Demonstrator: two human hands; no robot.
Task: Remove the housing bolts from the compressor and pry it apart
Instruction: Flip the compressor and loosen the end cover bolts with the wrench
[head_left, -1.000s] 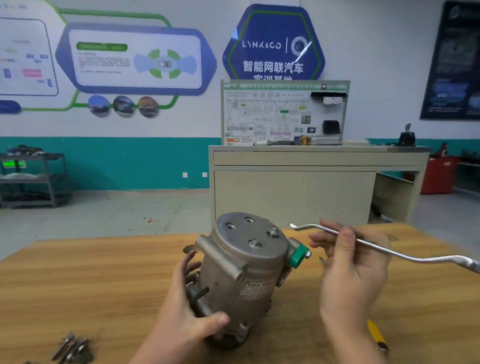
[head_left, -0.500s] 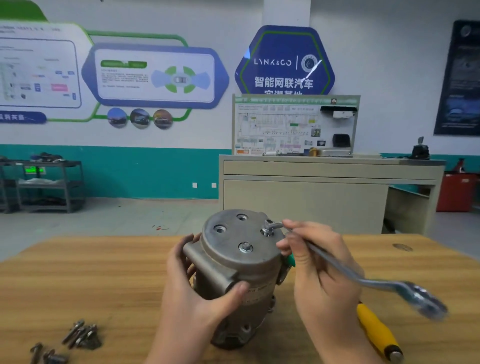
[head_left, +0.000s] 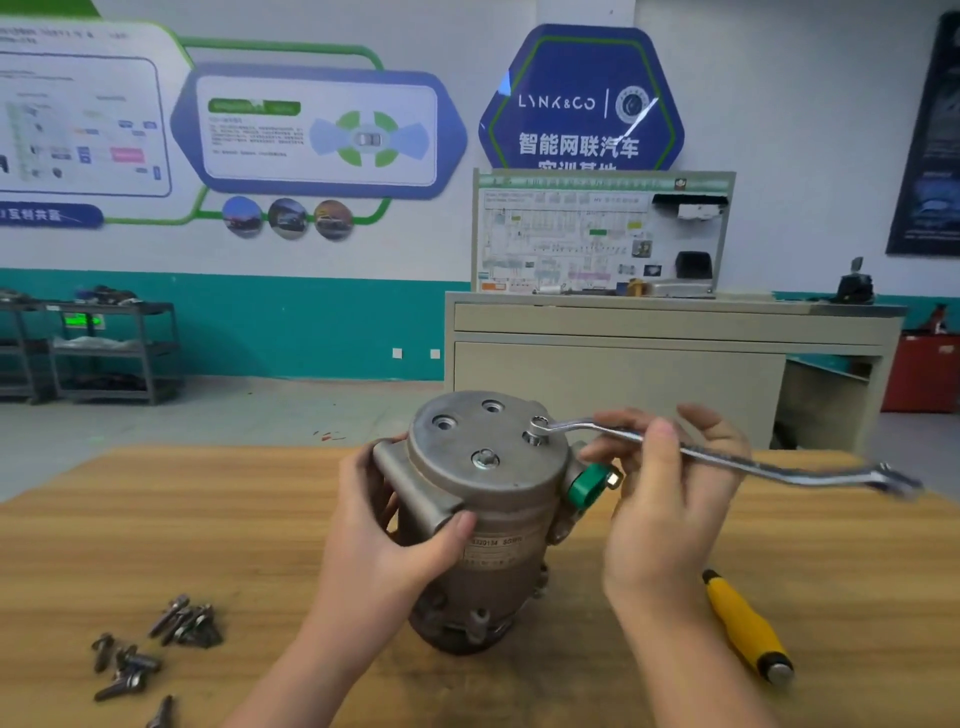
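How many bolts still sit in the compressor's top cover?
2: one bolt near the cover's front edge, one under the wrench's ring end at the right. The two rear holes look empty.

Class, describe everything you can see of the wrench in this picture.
The wrench is a long, slim, bare shiny metal bar with offset bends near both ends. Its ring end sits over a bolt on the compressor top face; the far end, blurred, juts right above the table. The right hand pinches its shaft near the middle.
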